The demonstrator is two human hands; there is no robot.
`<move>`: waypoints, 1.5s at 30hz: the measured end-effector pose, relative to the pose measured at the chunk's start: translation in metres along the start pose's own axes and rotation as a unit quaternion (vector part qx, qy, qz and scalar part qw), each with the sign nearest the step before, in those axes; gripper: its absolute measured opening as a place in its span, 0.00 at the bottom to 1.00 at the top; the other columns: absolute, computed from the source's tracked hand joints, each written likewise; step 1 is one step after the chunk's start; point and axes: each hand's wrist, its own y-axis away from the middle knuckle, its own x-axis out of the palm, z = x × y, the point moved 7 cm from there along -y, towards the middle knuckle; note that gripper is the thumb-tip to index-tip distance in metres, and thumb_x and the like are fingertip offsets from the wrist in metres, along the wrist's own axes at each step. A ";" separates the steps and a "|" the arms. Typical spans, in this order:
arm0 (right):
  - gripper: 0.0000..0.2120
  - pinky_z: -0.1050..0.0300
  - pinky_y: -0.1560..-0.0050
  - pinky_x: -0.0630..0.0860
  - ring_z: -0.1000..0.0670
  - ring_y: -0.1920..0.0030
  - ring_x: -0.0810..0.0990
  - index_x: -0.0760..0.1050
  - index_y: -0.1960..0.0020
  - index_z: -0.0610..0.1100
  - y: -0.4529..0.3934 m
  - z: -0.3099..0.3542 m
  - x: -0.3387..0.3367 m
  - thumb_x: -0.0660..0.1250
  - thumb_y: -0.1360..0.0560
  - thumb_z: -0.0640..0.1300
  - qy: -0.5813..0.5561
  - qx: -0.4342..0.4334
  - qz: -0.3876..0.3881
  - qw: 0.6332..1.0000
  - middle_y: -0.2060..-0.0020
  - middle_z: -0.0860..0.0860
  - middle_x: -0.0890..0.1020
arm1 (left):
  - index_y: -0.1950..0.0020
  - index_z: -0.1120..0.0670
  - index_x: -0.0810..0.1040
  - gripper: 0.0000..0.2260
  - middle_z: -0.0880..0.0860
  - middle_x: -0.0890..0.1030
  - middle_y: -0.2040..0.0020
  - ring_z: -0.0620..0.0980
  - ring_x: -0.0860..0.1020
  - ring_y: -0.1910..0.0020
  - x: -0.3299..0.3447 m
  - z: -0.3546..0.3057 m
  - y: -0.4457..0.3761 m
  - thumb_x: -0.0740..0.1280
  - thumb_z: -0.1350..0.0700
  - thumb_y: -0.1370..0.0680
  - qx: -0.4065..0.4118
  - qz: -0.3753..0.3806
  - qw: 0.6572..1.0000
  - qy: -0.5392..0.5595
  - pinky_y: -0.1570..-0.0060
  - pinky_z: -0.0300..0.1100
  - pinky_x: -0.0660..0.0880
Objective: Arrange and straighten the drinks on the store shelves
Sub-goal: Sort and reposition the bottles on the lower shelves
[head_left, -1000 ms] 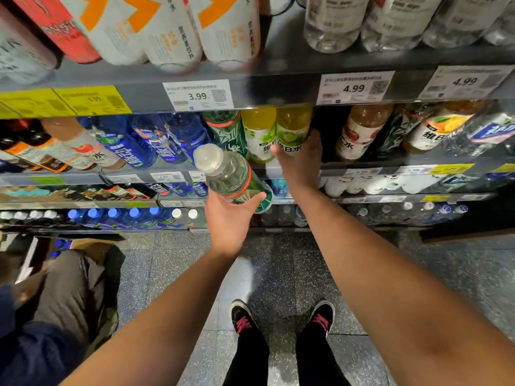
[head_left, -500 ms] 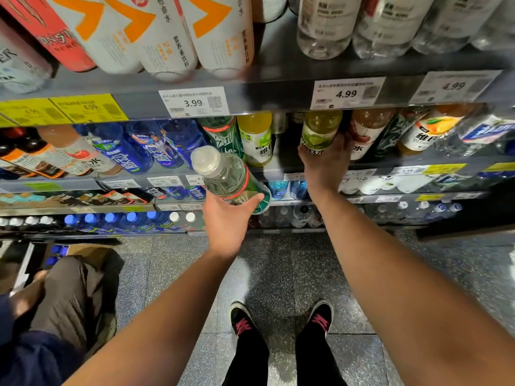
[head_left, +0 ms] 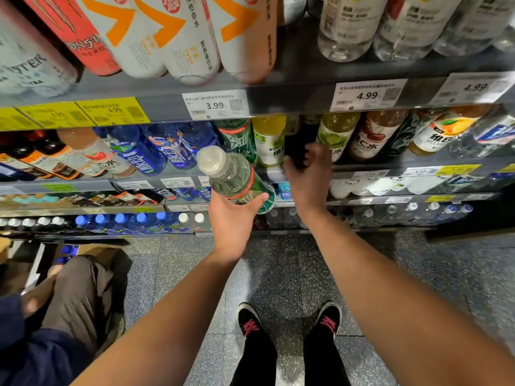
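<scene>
Left grip: the left hand (head_left: 232, 218) is curled round the lower body of a green bottle (head_left: 234, 178), thumb on its right side, holding it in the air before the shelf.
Green bottle: clear plastic with a green label and a red band, pale cap tilted up and to the left toward the camera, base pointing at the shelf.
Right grip: the right hand (head_left: 308, 174) reaches into a dark gap in the drinks row, fingers spread and relaxed, blurred; it holds nothing.
Gap: between a yellow bottle (head_left: 269, 140) on its left and a lime bottle (head_left: 334, 135) on its right; whether the fingers touch the lime bottle cannot be told.
Shelf: the shelf (head_left: 390, 162) carries the row, with blue bottles (head_left: 156, 151) to the left of a dark green bottle (head_left: 238, 137) and a red-label bottle (head_left: 370, 137) to the right of the lime one.
Above: price tags (head_left: 216, 105) on the upper rail, white and orange bottles over them.
Floor: speckled floor (head_left: 278, 274), black shoes (head_left: 250, 321) with pink laces.
Left edge: another person (head_left: 69, 296) crouches by a box.
</scene>
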 end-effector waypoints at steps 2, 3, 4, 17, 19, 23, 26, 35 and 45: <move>0.30 0.46 0.39 0.75 0.43 0.39 0.76 0.71 0.33 0.38 0.001 0.009 0.028 0.76 0.31 0.47 0.016 -0.008 0.061 0.998 0.39 0.42 0.76 | 0.41 0.57 0.80 0.27 0.48 0.86 0.49 0.44 0.84 0.48 -0.005 0.002 -0.003 0.84 0.53 0.37 0.003 0.004 1.000 -0.002 0.40 0.46 0.78; 0.33 0.46 0.36 0.73 0.42 0.37 0.75 0.70 0.31 0.37 -0.002 0.011 0.038 0.77 0.32 0.47 0.020 -0.004 0.075 0.997 0.37 0.41 0.76 | 0.42 0.57 0.81 0.27 0.48 0.86 0.49 0.44 0.84 0.48 -0.008 0.002 -0.004 0.84 0.53 0.37 0.007 0.003 1.000 -0.005 0.40 0.46 0.78; 0.35 0.46 0.35 0.73 0.42 0.36 0.74 0.70 0.30 0.37 -0.005 0.011 0.046 0.78 0.32 0.47 0.023 0.002 0.084 0.996 0.36 0.40 0.76 | 0.42 0.57 0.81 0.26 0.48 0.86 0.50 0.44 0.84 0.49 -0.011 0.003 -0.004 0.84 0.53 0.37 0.012 0.000 1.000 -0.007 0.40 0.46 0.78; 0.30 0.49 0.45 0.77 0.43 0.45 0.79 0.73 0.38 0.38 -0.029 -0.006 0.022 0.79 0.33 0.48 0.037 0.017 0.023 0.999 0.45 0.43 0.81 | 0.42 0.60 0.81 0.27 0.52 0.86 0.48 0.49 0.84 0.45 -0.005 0.012 -0.009 0.78 0.48 0.37 0.025 0.054 0.998 0.022 0.38 0.51 0.77; 0.29 0.47 0.43 0.77 0.43 0.45 0.80 0.73 0.37 0.37 -0.032 -0.010 0.012 0.78 0.33 0.47 0.051 0.015 0.020 0.998 0.45 0.42 0.82 | 0.42 0.58 0.79 0.28 0.51 0.86 0.49 0.47 0.84 0.48 0.001 0.005 -0.009 0.75 0.47 0.38 0.027 0.048 0.998 0.029 0.40 0.46 0.78; 0.30 0.45 0.43 0.77 0.42 0.44 0.81 0.73 0.35 0.36 -0.039 -0.012 -0.001 0.78 0.31 0.48 0.061 0.011 0.031 0.998 0.44 0.42 0.83 | 0.44 0.56 0.77 0.23 0.48 0.84 0.51 0.40 0.82 0.53 0.019 -0.016 -0.012 0.80 0.56 0.36 0.072 0.022 0.997 0.018 0.48 0.30 0.74; 0.29 0.45 0.43 0.78 0.43 0.44 0.82 0.72 0.35 0.37 -0.042 -0.012 -0.006 0.78 0.31 0.47 0.053 -0.003 0.046 0.997 0.44 0.43 0.83 | 0.43 0.53 0.75 0.24 0.45 0.82 0.52 0.38 0.81 0.53 0.037 -0.028 -0.017 0.81 0.63 0.34 0.081 0.029 0.996 0.032 0.47 0.32 0.75; 0.32 0.45 0.43 0.78 0.41 0.42 0.82 0.69 0.32 0.36 -0.046 -0.011 -0.006 0.77 0.29 0.48 0.075 -0.032 0.083 0.993 0.42 0.41 0.82 | 0.42 0.61 0.79 0.22 0.48 0.80 0.52 0.35 0.74 0.51 0.063 -0.061 -0.020 0.79 0.62 0.34 0.167 -0.061 0.984 -0.013 0.50 0.17 0.64; 0.31 0.45 0.47 0.79 0.39 0.45 0.82 0.69 0.33 0.38 -0.048 -0.016 -0.005 0.77 0.30 0.48 0.075 0.013 0.094 0.993 0.45 0.41 0.83 | 0.39 0.56 0.78 0.23 0.46 0.83 0.51 0.48 0.81 0.52 0.080 -0.058 -0.052 0.78 0.54 0.32 0.031 -0.064 0.996 -0.060 0.47 0.41 0.76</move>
